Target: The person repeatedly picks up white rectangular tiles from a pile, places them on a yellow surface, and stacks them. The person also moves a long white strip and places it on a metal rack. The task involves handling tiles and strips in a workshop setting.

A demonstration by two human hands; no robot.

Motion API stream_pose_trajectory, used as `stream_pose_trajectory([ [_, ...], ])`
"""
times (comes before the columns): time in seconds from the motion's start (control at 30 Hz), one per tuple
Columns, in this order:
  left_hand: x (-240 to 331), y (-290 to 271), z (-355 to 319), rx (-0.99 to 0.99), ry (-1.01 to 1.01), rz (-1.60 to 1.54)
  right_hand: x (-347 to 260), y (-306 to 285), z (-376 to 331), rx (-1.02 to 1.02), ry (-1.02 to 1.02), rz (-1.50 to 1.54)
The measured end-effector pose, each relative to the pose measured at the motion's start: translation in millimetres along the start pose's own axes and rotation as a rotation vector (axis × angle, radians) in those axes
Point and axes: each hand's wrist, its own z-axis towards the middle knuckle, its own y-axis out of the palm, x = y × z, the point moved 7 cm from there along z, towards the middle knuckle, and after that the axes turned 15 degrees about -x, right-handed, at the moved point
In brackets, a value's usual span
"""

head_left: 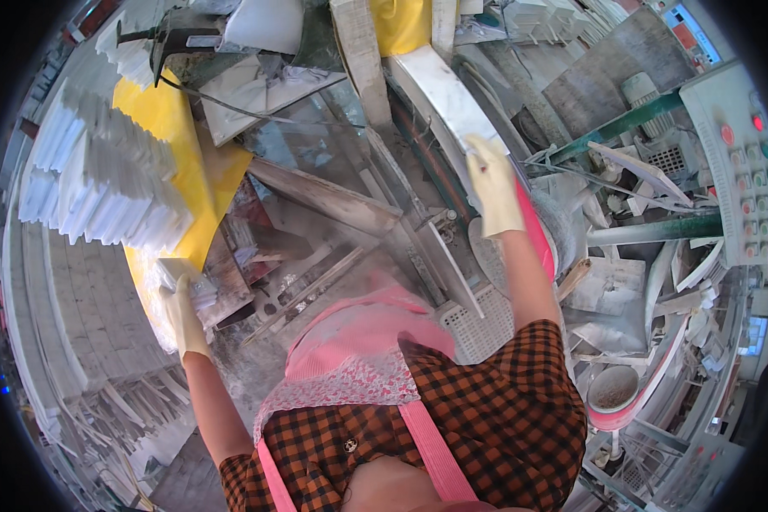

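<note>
My right hand (491, 186), in a pale yellow glove, grips the near end of a long flat white stone slab (439, 90) that lies on the machine bed running away from me. My left hand (182, 317), also gloved, reaches down to the left and holds a small white stone piece (198, 288) at the edge of a yellow sheet (179, 136). I wear a checked orange-and-black shirt and a pink apron (363, 337).
Stacks of white cut tiles (102, 183) lie on the yellow sheet at left. A grey control panel with coloured buttons (738, 154) stands at right. A white perforated crate (482, 328), a dusty bowl (613, 388) and stone offcuts crowd the lower right. Dusty rails cross the middle.
</note>
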Motion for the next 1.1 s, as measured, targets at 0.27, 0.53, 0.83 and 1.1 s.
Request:
stream_pose_trajectory([
  [0.27,1.2,1.7,-7.0,-0.016,-0.010,-0.149,60.5,14.4,15.8,-0.275,-0.017,-0.799],
  [0.53,6.8,0.2,-15.3,-0.010,-0.037,-0.164,48.6,9.7,30.0,-0.068,-0.237,-0.787],
  [0.83,-8.9,-5.1,-7.3,-0.036,-0.021,-0.249,53.9,44.0,88.0,-0.159,-0.243,-0.975],
  [1.1,15.8,1.6,-37.1,-0.019,-0.032,0.028,39.5,41.5,111.1,-0.244,-0.243,-0.601],
])
